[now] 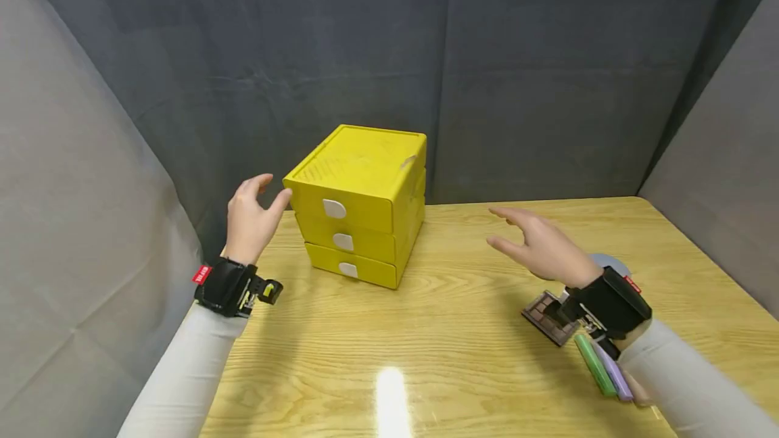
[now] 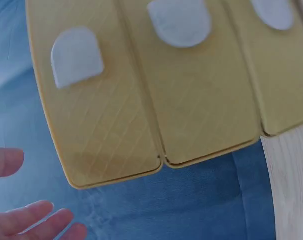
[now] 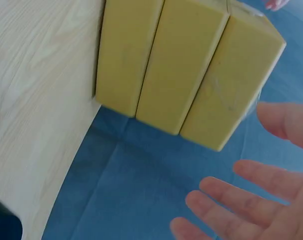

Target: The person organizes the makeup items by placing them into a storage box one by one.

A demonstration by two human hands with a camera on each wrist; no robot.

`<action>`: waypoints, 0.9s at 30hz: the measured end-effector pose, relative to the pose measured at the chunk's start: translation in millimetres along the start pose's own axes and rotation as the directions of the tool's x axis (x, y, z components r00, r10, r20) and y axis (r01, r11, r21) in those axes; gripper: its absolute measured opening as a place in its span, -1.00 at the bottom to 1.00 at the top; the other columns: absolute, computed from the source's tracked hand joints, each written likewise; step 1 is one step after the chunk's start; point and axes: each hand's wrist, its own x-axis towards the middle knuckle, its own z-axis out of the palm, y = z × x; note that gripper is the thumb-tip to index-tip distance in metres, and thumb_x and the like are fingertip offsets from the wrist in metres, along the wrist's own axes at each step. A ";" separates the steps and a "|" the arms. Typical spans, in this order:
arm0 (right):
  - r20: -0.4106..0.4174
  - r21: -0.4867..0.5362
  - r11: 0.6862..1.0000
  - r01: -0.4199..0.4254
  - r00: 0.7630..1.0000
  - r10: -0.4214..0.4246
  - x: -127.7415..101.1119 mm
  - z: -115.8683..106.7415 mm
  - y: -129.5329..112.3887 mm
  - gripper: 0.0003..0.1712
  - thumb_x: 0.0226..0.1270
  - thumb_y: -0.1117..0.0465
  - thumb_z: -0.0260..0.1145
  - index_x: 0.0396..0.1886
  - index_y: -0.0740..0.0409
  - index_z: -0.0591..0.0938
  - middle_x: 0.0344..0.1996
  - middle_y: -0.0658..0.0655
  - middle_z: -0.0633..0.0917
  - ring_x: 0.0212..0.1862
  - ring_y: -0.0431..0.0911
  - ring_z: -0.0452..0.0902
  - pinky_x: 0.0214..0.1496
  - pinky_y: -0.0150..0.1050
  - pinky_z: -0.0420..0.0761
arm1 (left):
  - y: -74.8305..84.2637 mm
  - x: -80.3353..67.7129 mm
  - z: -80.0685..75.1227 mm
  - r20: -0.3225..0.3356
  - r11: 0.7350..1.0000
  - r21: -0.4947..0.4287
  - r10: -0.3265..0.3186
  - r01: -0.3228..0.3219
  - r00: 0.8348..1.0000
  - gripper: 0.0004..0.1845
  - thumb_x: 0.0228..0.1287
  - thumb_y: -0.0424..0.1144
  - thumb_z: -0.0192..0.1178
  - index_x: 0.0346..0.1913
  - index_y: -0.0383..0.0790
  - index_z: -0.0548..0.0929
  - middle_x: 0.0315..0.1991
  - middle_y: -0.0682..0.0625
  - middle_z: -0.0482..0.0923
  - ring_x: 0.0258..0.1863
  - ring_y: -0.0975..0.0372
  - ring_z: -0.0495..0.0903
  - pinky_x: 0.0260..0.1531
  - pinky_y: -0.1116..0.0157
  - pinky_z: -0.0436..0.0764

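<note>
Grey cloth is backing the pale wooden bench (image 1: pixel 462 330) | yellow plastic three-drawer box (image 1: pixel 359 205) is standing at its rear | left hand (image 1: pixel 249 222) is hovering beside its top corner, fingers spread, holding nothing | right hand (image 1: pixel 541 245) is hovering apart, fingers relaxed, likewise holding nothing.

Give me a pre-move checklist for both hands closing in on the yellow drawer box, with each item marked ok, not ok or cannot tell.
1. Left hand empty, fingers relaxed: ok.
2. Right hand empty, fingers spread: ok.
3. All three drawers of the yellow drawer box pushed in: ok; the fronts sit close to flush in the left wrist view.
4. Left hand in contact with the box: cannot tell; the thumb lies at the top left corner, while the left wrist view shows the fingers apart from it.
5. Path between the right hand and the box free on the table: ok.
6. Small items under the right wrist, palette and sticks, out of the way: ok.
</note>
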 end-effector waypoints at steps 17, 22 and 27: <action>-0.032 0.327 0.944 -0.051 0.997 0.065 75.0 32.9 -59.4 -0.39 0.35 0.03 0.12 0.29 0.27 0.31 0.18 0.29 0.43 0.15 0.10 0.41 0.12 -0.06 0.47 | -8.8 53.4 5.7 0.233 0.923 -0.134 -0.324 0.360 0.917 -0.41 0.24 0.08 0.07 0.14 -0.35 0.50 0.09 -0.21 0.48 0.02 0.05 0.44 0.05 0.12 0.44; -0.038 0.450 0.885 -0.116 0.988 0.149 95.7 43.0 -77.1 -0.32 0.36 -0.03 0.08 0.33 0.28 0.23 0.23 0.30 0.37 0.21 0.08 0.34 0.19 -0.08 0.41 | -12.3 57.6 7.6 0.308 0.879 -0.196 -0.366 0.435 0.878 -0.42 0.26 0.07 0.07 0.13 -0.35 0.50 0.11 -0.20 0.45 0.01 0.08 0.44 0.07 0.14 0.47; -0.064 0.512 0.849 -0.135 0.979 0.194 108.2 52.1 -94.0 -0.31 0.35 -0.05 0.07 0.33 0.27 0.23 0.24 0.26 0.37 0.22 0.07 0.33 0.22 -0.12 0.39 | -18.4 57.2 10.4 0.335 0.843 -0.230 -0.400 0.486 0.853 -0.51 0.30 -0.04 0.04 0.14 -0.35 0.49 0.12 -0.19 0.43 0.01 0.09 0.45 0.09 0.16 0.47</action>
